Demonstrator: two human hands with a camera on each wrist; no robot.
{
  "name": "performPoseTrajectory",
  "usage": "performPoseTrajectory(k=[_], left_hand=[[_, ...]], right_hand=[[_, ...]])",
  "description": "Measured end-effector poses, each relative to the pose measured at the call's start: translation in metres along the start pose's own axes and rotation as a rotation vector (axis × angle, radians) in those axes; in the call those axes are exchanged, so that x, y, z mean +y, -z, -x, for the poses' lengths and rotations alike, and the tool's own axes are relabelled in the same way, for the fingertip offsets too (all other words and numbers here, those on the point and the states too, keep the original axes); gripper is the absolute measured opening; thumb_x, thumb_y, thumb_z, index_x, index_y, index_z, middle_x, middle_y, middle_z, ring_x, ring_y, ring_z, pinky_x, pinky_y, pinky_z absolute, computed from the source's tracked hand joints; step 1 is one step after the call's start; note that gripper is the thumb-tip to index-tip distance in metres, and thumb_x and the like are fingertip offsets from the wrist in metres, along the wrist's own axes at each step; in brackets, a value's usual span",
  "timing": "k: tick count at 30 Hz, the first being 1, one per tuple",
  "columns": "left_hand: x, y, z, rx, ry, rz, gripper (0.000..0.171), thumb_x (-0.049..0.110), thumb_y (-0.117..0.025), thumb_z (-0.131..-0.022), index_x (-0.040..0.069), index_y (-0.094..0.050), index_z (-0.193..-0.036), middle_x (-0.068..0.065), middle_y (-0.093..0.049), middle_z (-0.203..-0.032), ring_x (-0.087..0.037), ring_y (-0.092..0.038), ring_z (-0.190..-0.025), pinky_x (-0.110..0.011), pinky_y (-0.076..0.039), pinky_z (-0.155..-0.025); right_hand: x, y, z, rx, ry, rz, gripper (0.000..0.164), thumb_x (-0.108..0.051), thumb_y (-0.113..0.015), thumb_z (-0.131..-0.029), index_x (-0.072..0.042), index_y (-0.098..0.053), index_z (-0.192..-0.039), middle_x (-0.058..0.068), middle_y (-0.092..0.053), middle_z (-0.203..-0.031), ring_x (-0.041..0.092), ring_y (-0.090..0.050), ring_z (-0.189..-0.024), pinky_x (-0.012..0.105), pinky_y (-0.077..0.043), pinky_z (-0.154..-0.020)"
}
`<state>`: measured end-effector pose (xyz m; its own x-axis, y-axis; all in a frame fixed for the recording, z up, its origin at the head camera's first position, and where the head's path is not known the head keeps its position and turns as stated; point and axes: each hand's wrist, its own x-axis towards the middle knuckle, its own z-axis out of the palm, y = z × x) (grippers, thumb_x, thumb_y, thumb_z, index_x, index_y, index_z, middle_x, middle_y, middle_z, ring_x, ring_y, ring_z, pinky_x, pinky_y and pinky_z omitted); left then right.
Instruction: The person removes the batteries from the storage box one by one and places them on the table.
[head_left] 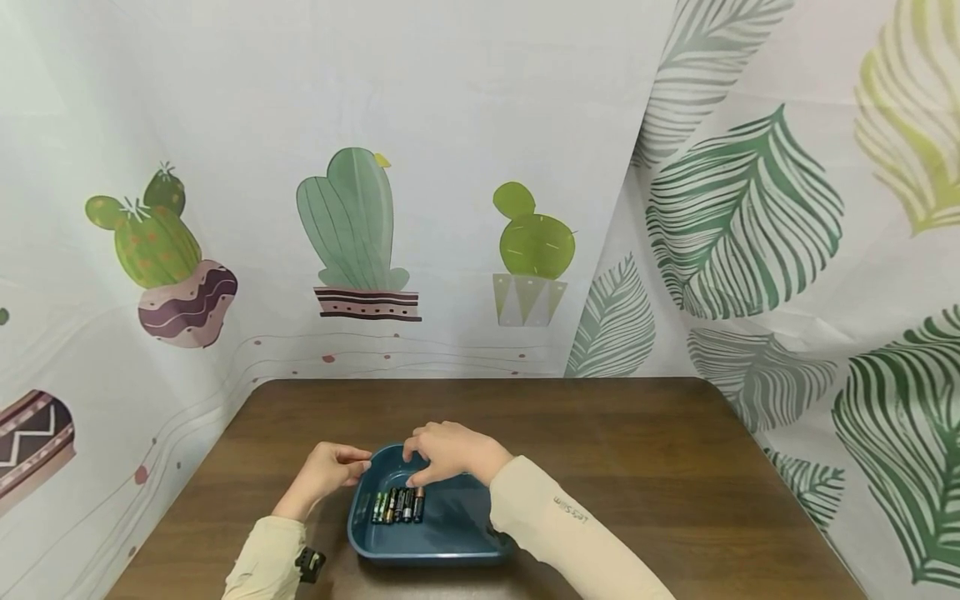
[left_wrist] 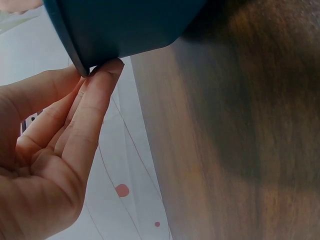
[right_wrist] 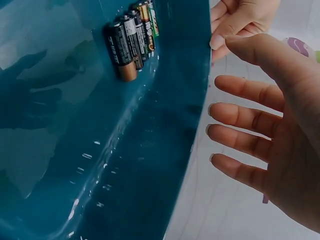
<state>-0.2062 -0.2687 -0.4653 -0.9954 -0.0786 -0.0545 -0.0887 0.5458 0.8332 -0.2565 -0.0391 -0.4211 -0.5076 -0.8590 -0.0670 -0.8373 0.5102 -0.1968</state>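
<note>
Small dark lettering runs along the right sleeve [head_left: 592, 529], reading roughly "Let'sSlim". The batteries [head_left: 399, 507] carry printed labels too; the right wrist view brings out pale letters along the black barrel of the copper-ended battery [right_wrist: 120, 49], but they are too blurred for me to give a brand.

The batteries lie side by side in a tidy row on the left part of the floor of a blue tray [head_left: 457, 529], their lengths running near to far. The row starts with green-marked casings at the left, passes through black ones with gold and silvery touches, and finishes at the right with the copper-ended battery, its copper end toward the far side. The tray is deep teal-blue and glossy, with rounded corners and raised walls, and sits near the near edge of a brown wood-grain table [head_left: 637, 450].

The left hand [head_left: 322, 479] pinches the tray's rim at the far left, thumb against the fingers; the left wrist view shows this grip from outside, below the rim. The right hand [head_left: 448, 450] is over the far part of the tray in the head view, apart from the batteries. The right wrist view shows its fingers loosely extended and spread, holding nothing, and reveals reflections on the tray's shiny floor. Only the head view takes in the whole printed cloth [head_left: 450, 108] behind, with cacti and leaves.
</note>
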Motion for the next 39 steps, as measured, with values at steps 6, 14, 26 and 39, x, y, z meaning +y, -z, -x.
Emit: performPoseTrajectory(k=[6,14,26,39], left_hand=[[0.000,0.000,0.000,-0.004,-0.001,0.011,0.015,-0.003,-0.068,-0.085,-0.009,-0.071,-0.099,-0.020,-0.070,-0.093,-0.027,-0.070,-0.075,-0.039,-0.058,-0.067],[0.000,0.000,0.000,0.000,0.007,0.015,0.015,-0.004,-0.067,-0.085,-0.008,-0.071,-0.099,-0.020,-0.070,-0.094,-0.026,-0.070,-0.075,-0.039,-0.058,-0.067],[0.000,0.000,0.000,0.007,0.017,0.024,0.015,-0.004,-0.067,-0.085,-0.008,-0.072,-0.099,-0.020,-0.070,-0.095,-0.025,-0.069,-0.076,-0.038,-0.058,-0.068],[-0.001,0.000,0.000,0.012,0.005,0.029,0.015,-0.004,-0.068,-0.085,-0.008,-0.072,-0.098,-0.018,-0.070,-0.093,-0.025,-0.069,-0.074,-0.038,-0.058,-0.067]], right_hand=[[-0.001,-0.006,-0.008,-0.032,-0.006,-0.007,0.038,-0.041,-0.068,-0.088,-0.018,-0.067,-0.118,-0.002,-0.061,-0.094,0.004,-0.046,-0.069,0.017,-0.039,-0.060],[0.001,-0.020,-0.017,-0.082,-0.021,0.032,0.036,-0.044,-0.070,-0.086,-0.020,-0.069,-0.113,-0.006,-0.065,-0.096,0.004,-0.050,-0.070,0.018,-0.042,-0.061],[-0.008,-0.027,-0.025,-0.166,-0.100,0.063,0.031,-0.044,-0.076,-0.080,-0.021,-0.067,-0.097,-0.011,-0.060,-0.083,0.006,-0.051,-0.070,0.022,-0.046,-0.062],[-0.011,-0.040,-0.028,-0.208,-0.157,0.088,0.035,-0.049,-0.081,-0.072,-0.020,-0.062,-0.078,-0.010,-0.055,-0.069,0.007,-0.050,-0.061,0.022,-0.043,-0.054]])
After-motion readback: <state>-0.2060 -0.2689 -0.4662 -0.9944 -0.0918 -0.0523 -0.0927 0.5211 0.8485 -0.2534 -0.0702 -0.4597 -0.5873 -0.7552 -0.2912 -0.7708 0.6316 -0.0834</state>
